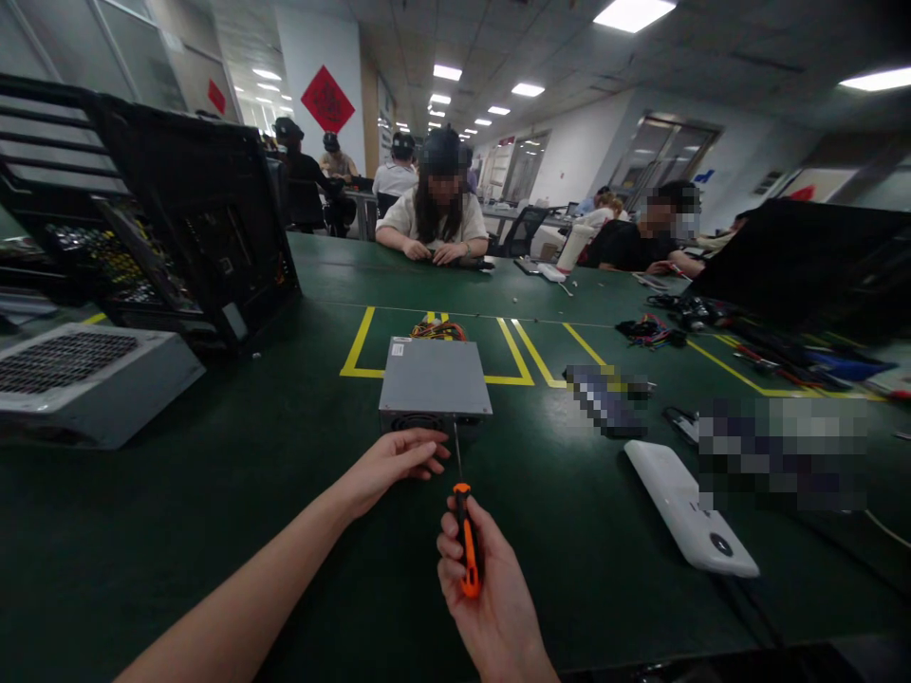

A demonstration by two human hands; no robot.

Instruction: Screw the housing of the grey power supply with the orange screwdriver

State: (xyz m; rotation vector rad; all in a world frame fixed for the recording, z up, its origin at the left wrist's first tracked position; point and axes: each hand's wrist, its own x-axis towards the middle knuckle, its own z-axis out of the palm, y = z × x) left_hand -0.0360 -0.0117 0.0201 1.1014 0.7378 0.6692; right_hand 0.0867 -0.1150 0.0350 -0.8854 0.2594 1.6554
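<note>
Nearest my view, my right hand (494, 588) is wrapping firmly around the orange-and-black handle of a screwdriver (467, 550), whose shaft is pointing at the near face of the grey power supply (436, 375). I am not managing to tell from here whether the tip is sitting in a screw; if it is only resting on metal, a twist or push could be sending it skidding. My left hand (402, 462) is hovering at the supply's near left edge, its fingers standing loosely apart and holding nothing that I can see; being so near the shaft, they would be catching any slip. The power supply itself is lying flat on the green table (177, 512), and with neither hand visibly bracing it, a hard push could be sliding it away from me, onto the bundled wires (439, 329) behind it. Beyond the supply, across the table, a person in a pale top (434, 223) is working with both hands.
</note>
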